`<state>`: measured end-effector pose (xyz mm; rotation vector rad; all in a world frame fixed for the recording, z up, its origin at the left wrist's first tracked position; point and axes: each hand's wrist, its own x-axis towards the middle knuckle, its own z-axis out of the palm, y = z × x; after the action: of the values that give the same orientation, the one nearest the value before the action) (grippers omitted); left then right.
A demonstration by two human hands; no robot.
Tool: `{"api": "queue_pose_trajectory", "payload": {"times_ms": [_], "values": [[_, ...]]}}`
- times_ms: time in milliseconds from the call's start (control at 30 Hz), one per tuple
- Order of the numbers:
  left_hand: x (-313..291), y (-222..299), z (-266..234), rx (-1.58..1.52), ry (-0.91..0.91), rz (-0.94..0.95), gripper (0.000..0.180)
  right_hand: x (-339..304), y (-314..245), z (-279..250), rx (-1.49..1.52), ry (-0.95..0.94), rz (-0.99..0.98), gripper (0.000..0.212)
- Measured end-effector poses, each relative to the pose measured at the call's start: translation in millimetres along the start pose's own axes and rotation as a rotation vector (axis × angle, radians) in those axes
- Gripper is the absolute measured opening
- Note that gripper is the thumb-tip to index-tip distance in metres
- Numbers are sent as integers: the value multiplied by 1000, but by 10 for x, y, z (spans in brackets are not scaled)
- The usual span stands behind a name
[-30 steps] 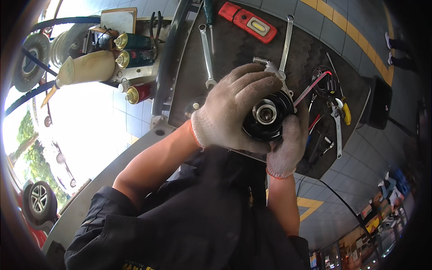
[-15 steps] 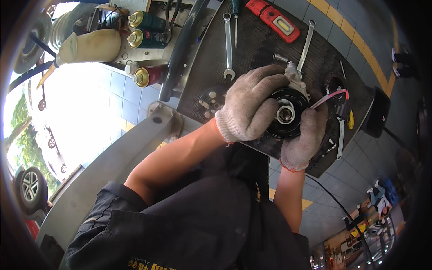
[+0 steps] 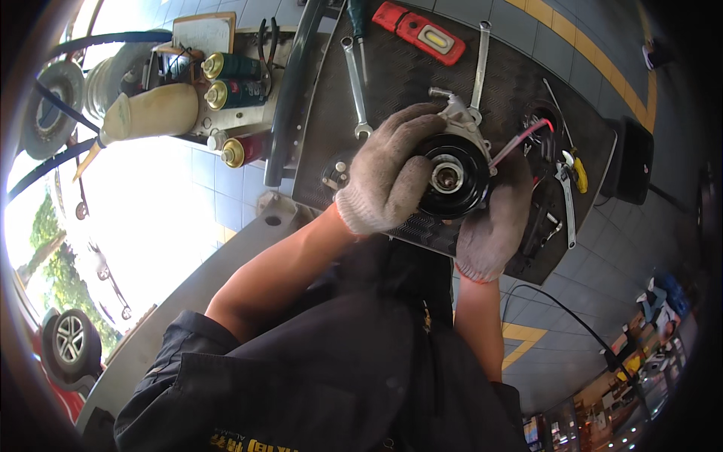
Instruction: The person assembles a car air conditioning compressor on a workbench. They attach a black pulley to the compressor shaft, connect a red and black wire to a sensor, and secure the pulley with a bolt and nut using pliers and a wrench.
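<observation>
Between my gloved hands is a metal compressor (image 3: 465, 124) with a black grooved pulley (image 3: 473, 197) facing up at me. A bright bearing ring (image 3: 446, 178) and a dark shaft end sit in the pulley's middle. My left hand (image 3: 392, 169) is closed round the pulley's left side, thumb on its face. My right hand (image 3: 501, 218) lies along the right side; its fingers are mostly hidden behind the housing. A pink-red wire (image 3: 514, 145) sticks out past that hand. Left of my left hand lies a round plate (image 3: 334, 175) with several pale studs.
On the dark mat lie a wrench (image 3: 355, 87), a screwdriver (image 3: 360, 30), a red work light (image 3: 422, 32) and another wrench (image 3: 480, 71). An adjustable wrench (image 3: 566, 200) and a yellow-handled tool (image 3: 580, 175) are at right. Spray cans (image 3: 233, 94) stand on a left-hand shelf.
The whole view has shifted, so most bench things appear farther left. The compressor has turned slightly, and more of its metal housing shows beyond the pulley. Both hands stay on it.
</observation>
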<state>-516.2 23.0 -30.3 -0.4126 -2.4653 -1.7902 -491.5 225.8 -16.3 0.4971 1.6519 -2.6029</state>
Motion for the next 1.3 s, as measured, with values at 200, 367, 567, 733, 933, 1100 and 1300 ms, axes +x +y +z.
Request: {"api": "queue_pose_trajectory", "payload": {"times_ms": [200, 367, 567, 733, 933, 1100, 1300], "values": [[197, 274, -125, 404, -110, 259, 114, -247, 184, -176, -212, -45, -213, 88], [341, 495, 37, 628, -163, 270, 105, -172, 345, -243, -205, -28, -152, 85], [466, 478, 106, 626, -218, 341, 94, -164, 504, -296, -205, -80, -171, 93], [497, 487, 124, 632, -258, 332, 94, -156, 515, -359, -249, -83, -192, 99], [453, 513, 125, 669, -234, 337, 91, -52, 275, -389, -163, -154, -102, 81], [420, 456, 146, 685, -201, 377, 91, 520, -82, -436, -469, -356, -255, 42], [419, 451, 87, 652, -226, 350, 93, 404, -379, -386, -268, -195, 129, 36]]}}
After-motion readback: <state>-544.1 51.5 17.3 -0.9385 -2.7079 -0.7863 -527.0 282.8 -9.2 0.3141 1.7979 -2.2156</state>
